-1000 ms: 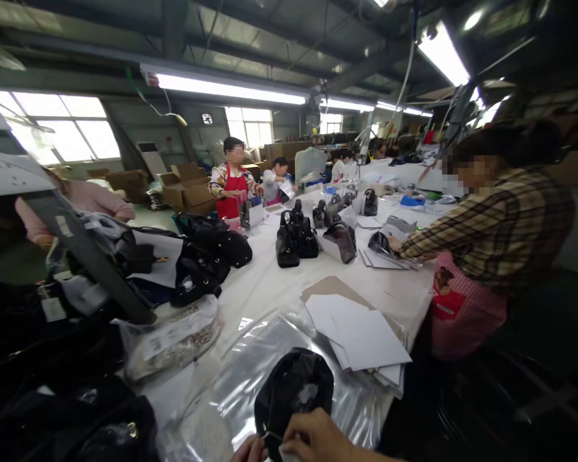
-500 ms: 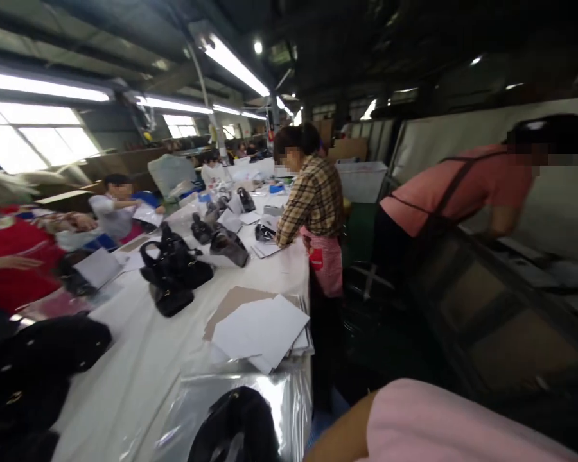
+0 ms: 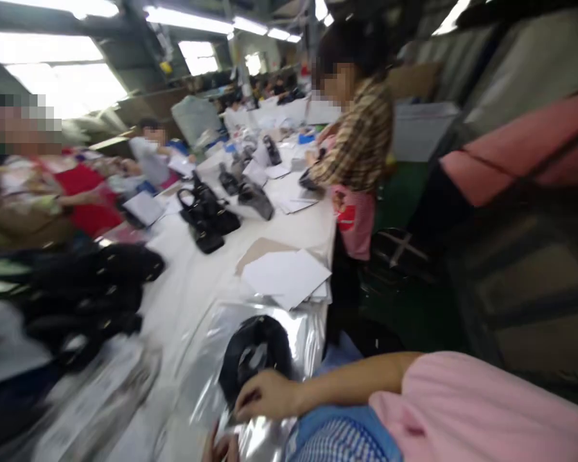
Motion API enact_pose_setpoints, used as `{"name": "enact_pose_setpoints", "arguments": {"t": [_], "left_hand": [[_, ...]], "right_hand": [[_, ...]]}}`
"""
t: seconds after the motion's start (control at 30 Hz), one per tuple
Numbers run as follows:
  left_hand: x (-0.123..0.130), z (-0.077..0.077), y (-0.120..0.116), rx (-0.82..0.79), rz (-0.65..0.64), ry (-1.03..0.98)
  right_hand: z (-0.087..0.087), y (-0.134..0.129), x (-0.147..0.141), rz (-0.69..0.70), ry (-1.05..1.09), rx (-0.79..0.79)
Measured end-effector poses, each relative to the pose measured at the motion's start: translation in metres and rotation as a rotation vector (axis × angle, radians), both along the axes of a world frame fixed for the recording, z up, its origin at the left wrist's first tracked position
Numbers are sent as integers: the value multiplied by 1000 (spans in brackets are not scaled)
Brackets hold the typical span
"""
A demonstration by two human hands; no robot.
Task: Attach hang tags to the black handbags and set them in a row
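Observation:
My right hand [image 3: 267,396] reaches in from the pink sleeve with its fingers curled at the near edge of a black handbag [image 3: 257,343]. Whatever those fingers hold, if anything, is hidden. Beneath the handbag lies a stack of clear plastic bags [image 3: 205,346], shiny and flat on the table. My left hand [image 3: 223,447] shows only a few bent fingers at the bottom edge, close to the plastic, and the frame cuts off the rest. Just beyond the plastic sits a pile of white and brown sheets [image 3: 284,273].
Black handbags [image 3: 91,289] are heaped on the left of the white table [image 3: 173,301], with crumpled clear plastic [image 3: 101,398] nearer. More black handbags [image 3: 207,215] stand farther along. One co-worker in a plaid shirt [image 3: 361,141] works at the table's right edge; another in red [image 3: 89,199] is across.
The view has tilted down and shifted, so the table appears higher and farther right. Both my hands have come into view by the handbag. The plaid-shirted co-worker's hands have lifted a little.

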State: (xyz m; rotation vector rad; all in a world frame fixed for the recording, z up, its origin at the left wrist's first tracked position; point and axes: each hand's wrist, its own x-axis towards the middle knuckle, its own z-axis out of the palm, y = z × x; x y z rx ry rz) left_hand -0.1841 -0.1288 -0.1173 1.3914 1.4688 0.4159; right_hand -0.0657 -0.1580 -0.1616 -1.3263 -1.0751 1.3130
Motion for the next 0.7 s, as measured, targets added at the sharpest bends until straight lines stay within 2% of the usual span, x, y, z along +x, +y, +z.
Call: {"name": "enact_pose_setpoints", "arguments": {"t": [0.07, 0.13, 0.3, 0.5, 0.7], "left_hand": [[-34, 1, -18, 25, 99, -42], [-48, -1, -30, 87, 93, -164], [-48, -11, -30, 178, 102, -221], [-49, -7, -35, 223, 87, -232], [-52, -8, -34, 253, 85, -218]], "right_hand": [[4, -8, -9, -61, 156, -112], [6, -8, -6, -67, 244, -179], [9, -4, -1, -5, 206, -262], [13, -9, -5, 92, 32, -235], [20, -4, -8, 129, 11, -234]]}}
